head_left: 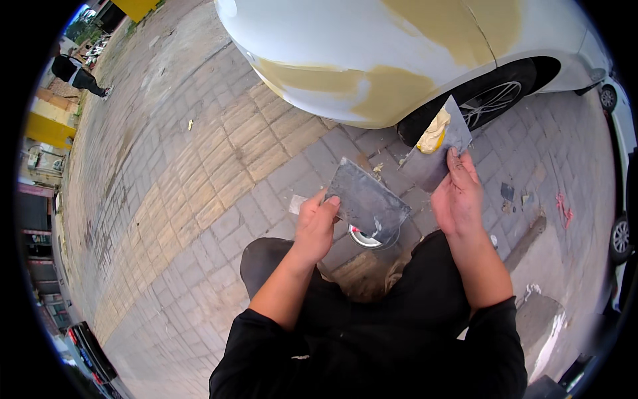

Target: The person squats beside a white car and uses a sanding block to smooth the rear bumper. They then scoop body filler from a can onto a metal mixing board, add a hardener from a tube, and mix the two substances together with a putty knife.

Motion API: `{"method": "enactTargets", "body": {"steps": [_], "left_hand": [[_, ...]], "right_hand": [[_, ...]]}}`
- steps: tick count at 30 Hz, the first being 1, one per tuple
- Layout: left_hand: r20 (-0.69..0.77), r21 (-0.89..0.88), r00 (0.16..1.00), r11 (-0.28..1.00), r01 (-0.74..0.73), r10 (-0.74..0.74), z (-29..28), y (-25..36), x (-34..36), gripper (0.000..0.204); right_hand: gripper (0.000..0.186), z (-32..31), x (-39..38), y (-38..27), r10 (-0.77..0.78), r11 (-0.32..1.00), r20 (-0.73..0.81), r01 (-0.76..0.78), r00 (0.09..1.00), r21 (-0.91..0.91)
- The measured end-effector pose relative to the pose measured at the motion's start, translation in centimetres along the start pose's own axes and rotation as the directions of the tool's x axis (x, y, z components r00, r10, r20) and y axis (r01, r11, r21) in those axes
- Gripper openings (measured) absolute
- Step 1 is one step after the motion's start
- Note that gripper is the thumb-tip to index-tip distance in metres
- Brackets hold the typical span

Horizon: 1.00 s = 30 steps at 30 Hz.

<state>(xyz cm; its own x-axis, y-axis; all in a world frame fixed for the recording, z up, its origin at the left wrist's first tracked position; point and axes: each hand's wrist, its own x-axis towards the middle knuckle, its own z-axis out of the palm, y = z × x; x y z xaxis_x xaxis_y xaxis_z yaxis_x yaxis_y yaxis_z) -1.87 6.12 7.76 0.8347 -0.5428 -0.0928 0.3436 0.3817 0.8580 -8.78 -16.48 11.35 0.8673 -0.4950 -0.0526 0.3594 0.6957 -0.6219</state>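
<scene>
My left hand (314,225) is closed on one edge of a dark grey rectangular plate (365,199), thumb on top. Pale smears mark the plate's lower right part. In my right hand (460,193), a lighter grey flat plate (458,126) is pinched near its lower edge. A lump of cream body filler (433,133), with a bright yellow streak, sits on that plate. The two plates are apart, the right one higher and nearer the car. Partly hidden under the left plate, a round can (364,238) stands between my knees.
A white car (299,33) with tan filler patches (392,93) on its bumper and fender stands ahead. Its front wheel (495,103) is just beyond my right hand. Scraps and a pink strip (564,209) lie on the paving at right. A person (76,74) is at far left.
</scene>
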Motion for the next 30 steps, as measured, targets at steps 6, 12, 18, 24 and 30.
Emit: {"method": "enactTargets", "body": {"steps": [6,12,18,24,30], "left_hand": [[0.112,-0.408,0.991,0.906,0.113,-0.073,1.2,1.9,0.0,0.028],[0.169,-0.501,0.977,0.842,0.2,-0.131,3.6,1.2,-1.0,0.033],[0.248,-0.497,0.968,0.855,0.15,-0.026,5.0,2.6,-1.4,0.031],[0.275,-0.514,0.959,0.853,0.091,0.064,2.4,2.3,-3.2,0.029],[0.352,-0.617,0.935,0.744,0.257,-0.031,2.7,1.7,-0.8,0.032]], "right_hand": [[0.047,1.1,-1.7,1.0,-0.09,0.903,0.113,0.129,0.989,-0.41],[0.064,-3.9,-4.8,4.4,0.081,0.756,0.503,0.276,0.86,-0.593],[0.071,-7.3,-5.4,5.6,0.378,0.822,0.458,-0.064,0.805,-0.566],[0.058,-2.5,-4.7,5.4,0.42,0.653,0.501,0.132,0.757,-0.746],[0.038,-4.2,-1.9,5.2,-0.11,0.832,0.131,0.164,0.985,-0.53]]}}
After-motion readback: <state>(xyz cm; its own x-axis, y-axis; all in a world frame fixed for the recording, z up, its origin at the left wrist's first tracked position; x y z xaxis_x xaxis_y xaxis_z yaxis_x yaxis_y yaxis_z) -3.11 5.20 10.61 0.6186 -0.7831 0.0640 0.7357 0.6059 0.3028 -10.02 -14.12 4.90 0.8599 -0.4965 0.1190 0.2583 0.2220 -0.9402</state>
